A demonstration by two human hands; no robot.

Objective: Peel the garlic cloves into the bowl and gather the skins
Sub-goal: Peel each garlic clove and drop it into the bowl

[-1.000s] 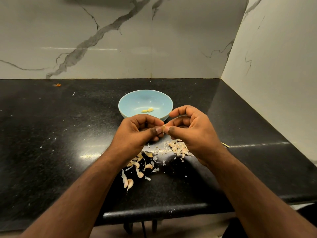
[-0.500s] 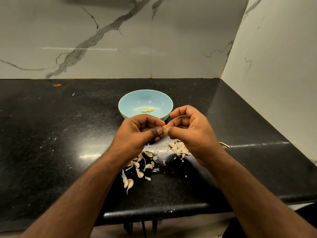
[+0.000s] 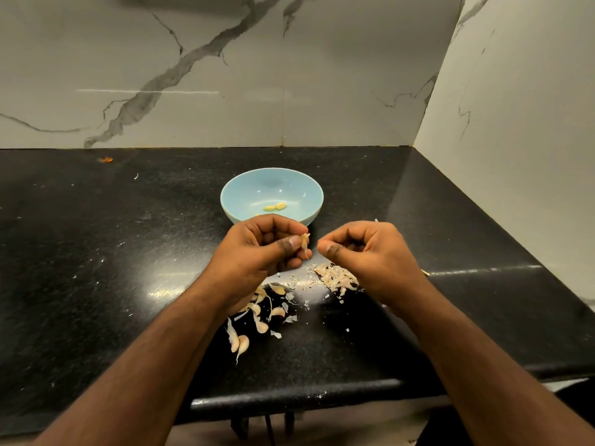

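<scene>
Head view shows a garlic clove [image 3: 304, 241] pinched between the thumb and curled fingers of the left hand [image 3: 264, 246], a strip of loose skin hanging from it. A moment ago both hands met over this clove; now the right hand [image 3: 363, 252] has drawn off to the right and sits just beside it, apart, fingers curled with thumb against forefinger. Whether it carries a torn bit of skin I cannot tell. That gap suggests a pull of skin has just come away, so the clove looks partly stripped and not ready to drop. Just beyond the hands, the blue bowl [image 3: 238, 194] holds a couple of peeled cloves [image 3: 274, 207]. Below the hands, a heap of skins [image 3: 336, 278] and some unpeeled cloves [image 3: 254, 320] lie scattered on the black counter [image 3: 96, 252].
</scene>
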